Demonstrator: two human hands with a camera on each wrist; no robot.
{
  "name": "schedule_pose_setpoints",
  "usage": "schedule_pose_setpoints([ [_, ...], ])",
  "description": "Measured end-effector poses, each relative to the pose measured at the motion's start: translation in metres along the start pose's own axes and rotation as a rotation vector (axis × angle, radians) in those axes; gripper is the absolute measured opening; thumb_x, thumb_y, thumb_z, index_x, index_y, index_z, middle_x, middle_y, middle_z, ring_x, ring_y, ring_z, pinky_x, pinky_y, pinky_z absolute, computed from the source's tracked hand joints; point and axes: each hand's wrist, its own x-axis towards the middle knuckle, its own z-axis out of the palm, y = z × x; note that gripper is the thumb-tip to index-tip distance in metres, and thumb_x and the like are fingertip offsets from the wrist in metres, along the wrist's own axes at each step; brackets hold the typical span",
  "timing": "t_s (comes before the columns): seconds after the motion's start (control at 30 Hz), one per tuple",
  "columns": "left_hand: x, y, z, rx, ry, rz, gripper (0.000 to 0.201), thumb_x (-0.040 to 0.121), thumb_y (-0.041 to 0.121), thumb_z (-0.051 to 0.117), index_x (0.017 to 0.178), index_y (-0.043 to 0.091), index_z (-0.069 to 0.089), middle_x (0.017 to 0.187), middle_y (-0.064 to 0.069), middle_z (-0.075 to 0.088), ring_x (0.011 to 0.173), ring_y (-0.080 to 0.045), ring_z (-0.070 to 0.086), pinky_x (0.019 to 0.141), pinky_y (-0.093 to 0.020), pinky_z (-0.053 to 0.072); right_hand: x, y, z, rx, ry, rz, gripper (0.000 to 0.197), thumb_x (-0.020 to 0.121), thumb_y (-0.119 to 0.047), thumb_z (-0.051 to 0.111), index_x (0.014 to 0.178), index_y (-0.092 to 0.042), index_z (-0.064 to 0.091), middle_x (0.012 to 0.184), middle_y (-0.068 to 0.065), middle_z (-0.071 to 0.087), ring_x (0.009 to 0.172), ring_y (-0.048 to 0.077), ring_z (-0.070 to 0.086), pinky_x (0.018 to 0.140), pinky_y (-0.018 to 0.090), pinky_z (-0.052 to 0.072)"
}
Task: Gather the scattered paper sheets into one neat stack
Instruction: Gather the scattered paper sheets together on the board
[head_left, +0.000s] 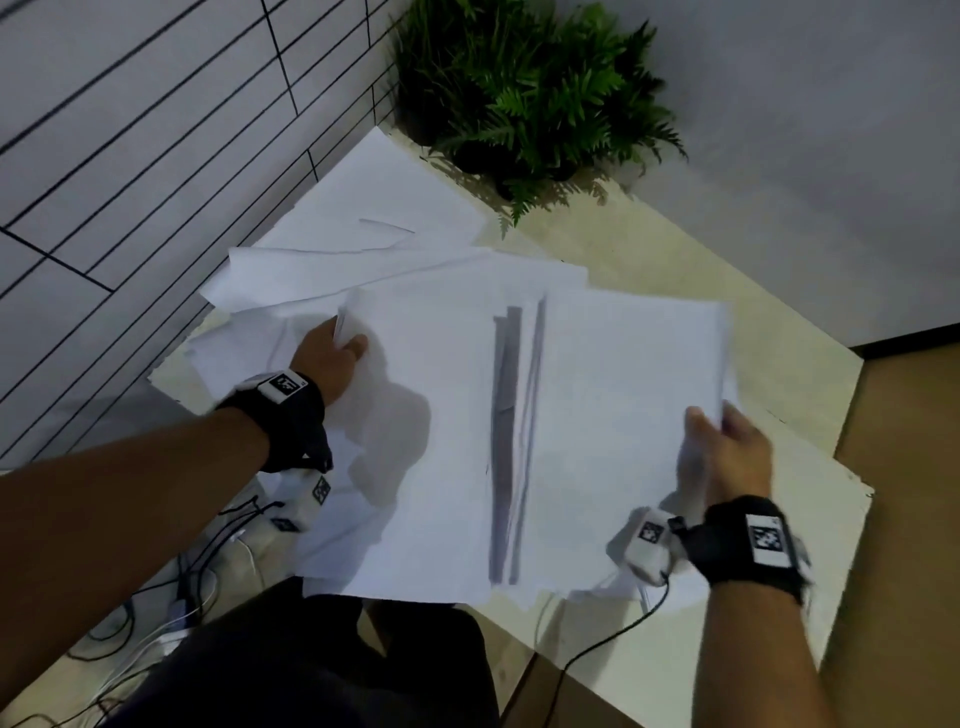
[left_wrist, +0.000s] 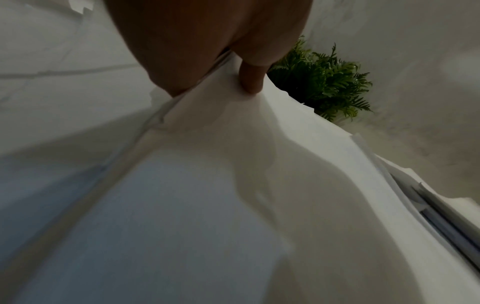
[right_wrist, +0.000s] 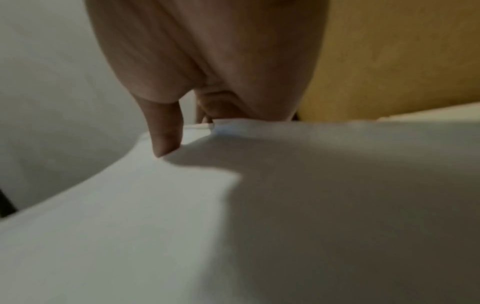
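Both hands are on paper. The left hand (head_left: 326, 358) pinches the far-left corner of a bundle of plain white paper sheets (head_left: 441, 415), thumb (left_wrist: 251, 79) on top and the edges fanned slightly under it. The right hand (head_left: 727, 452) has its grip on a second bundle of white sheets (head_left: 623, 395) at the right edge, thumb (right_wrist: 166, 133) pressing down on top, the other fingers tucked underneath (only partly seen in the right wrist view). The two bundles meet along a shadowed seam in the middle, over the pale cream worktop (head_left: 649, 239). More loose white sheets (head_left: 363, 218) lie spread on the far-left part of the worktop, overlapping and askew, some hanging past its left edge. A green fern-like potted plant (head_left: 530, 88) stands at the far corner. Black and white cables (head_left: 197, 582) trail on the floor, near left.
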Motion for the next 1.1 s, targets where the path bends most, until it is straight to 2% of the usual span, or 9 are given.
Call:
schedule_pose_setpoints([
  [0.1,0.0,0.002,0.006,0.039,-0.005,0.012,0.028,0.095,0.023,0.047,0.115,0.006,0.057,0.099,-0.007,0.053,0.088,-0.02,0.046,0.077,-0.027,0.032,-0.009,0.013,0.046,-0.076,-0.114,0.031,0.01,0.088,-0.023,0.062,0.09,-0.013,0.063,0.087,0.013,0.062,0.079,0.022,0.053,0.07,0.03,0.039],
  [0.3,-0.005,0.009,0.022,-0.07,-0.051,-0.021,0.035,0.098,0.026,0.039,0.125,0.008,0.053,0.123,-0.016,0.058,0.111,-0.032,0.054,0.087,-0.03,0.037,-0.035,0.011,0.129,-0.097,-0.183,0.066,0.027,0.095,-0.023,0.054,0.111,-0.003,0.063,0.095,0.007,0.06,0.092,0.022,0.057,0.078,0.024,0.038],
  [0.43,-0.01,0.016,0.027,-0.271,-0.107,0.03,0.045,0.095,0.039,0.045,0.132,0.013,0.047,0.125,-0.008,0.056,0.12,-0.023,0.05,0.1,-0.032,0.036,-0.046,-0.004,0.153,-0.064,-0.245,0.071,0.026,0.094,-0.017,0.053,0.117,-0.006,0.058,0.103,0.005,0.061,0.092,0.019,0.055,0.08,0.024,0.041],
  [0.67,-0.01,0.011,0.022,-0.051,-0.302,0.146,0.075,0.079,0.009,0.069,0.142,0.023,0.031,0.124,-0.001,0.054,0.114,-0.021,0.052,0.098,-0.033,0.042,-0.033,-0.018,0.143,0.113,-0.218,0.041,0.054,0.09,-0.017,0.062,0.137,-0.016,0.036,0.124,0.001,0.053,0.108,0.013,0.056,0.091,0.025,0.046],
  [0.77,-0.014,0.014,0.025,-0.036,-0.408,0.145,0.083,0.075,-0.004,0.062,0.144,0.024,0.026,0.12,-0.003,0.052,0.111,-0.028,0.054,0.087,-0.032,0.046,-0.023,-0.022,0.137,0.061,-0.259,-0.003,0.069,0.094,-0.025,0.054,0.149,-0.028,0.012,0.122,-0.005,0.047,0.094,0.005,0.055,0.078,0.02,0.043],
  [0.87,-0.015,0.019,0.029,-0.072,-0.39,0.145,0.076,0.07,-0.002,0.06,0.132,0.034,0.033,0.117,-0.002,0.047,0.094,-0.022,0.051,0.075,-0.028,0.046,-0.017,-0.02,0.147,-0.147,-0.361,-0.051,0.059,0.093,-0.025,0.053,0.146,-0.033,0.026,0.132,-0.002,0.046,0.118,0.017,0.049,0.096,0.035,0.042],
  [0.93,-0.013,0.022,0.03,-0.106,-0.365,0.236,0.074,0.071,-0.01,0.06,0.127,0.032,0.035,0.122,0.003,0.04,0.107,-0.016,0.044,0.079,-0.021,0.043,-0.013,-0.018,0.155,-0.276,-0.413,-0.12,0.045,0.093,-0.025,0.054,0.137,-0.026,0.045,0.138,0.003,0.046,0.13,0.019,0.044,0.107,0.034,0.037],
  [1.03,-0.009,0.028,0.031,-0.144,-0.402,0.33,0.068,0.076,-0.008,0.062,0.127,0.03,0.041,0.127,0.011,0.042,0.12,0.002,0.034,0.097,-0.007,0.023,-0.012,-0.019,0.16,-0.408,-0.45,-0.188,0.033,0.092,-0.03,0.055,0.125,-0.026,0.057,0.136,0.007,0.045,0.131,0.023,0.039,0.105,0.028,0.033],
  [1.1,-0.006,0.028,0.031,-0.111,-0.379,0.319,0.038,0.081,0.004,0.066,0.103,0.031,0.053,0.11,0.015,0.054,0.099,0.023,0.043,0.084,0.006,0.025,-0.015,-0.023,0.161,-0.442,-0.413,-0.289,0.029,0.091,-0.033,0.057,0.119,-0.029,0.062,0.132,0.003,0.047,0.128,0.023,0.037,0.102,0.026,0.031],
])
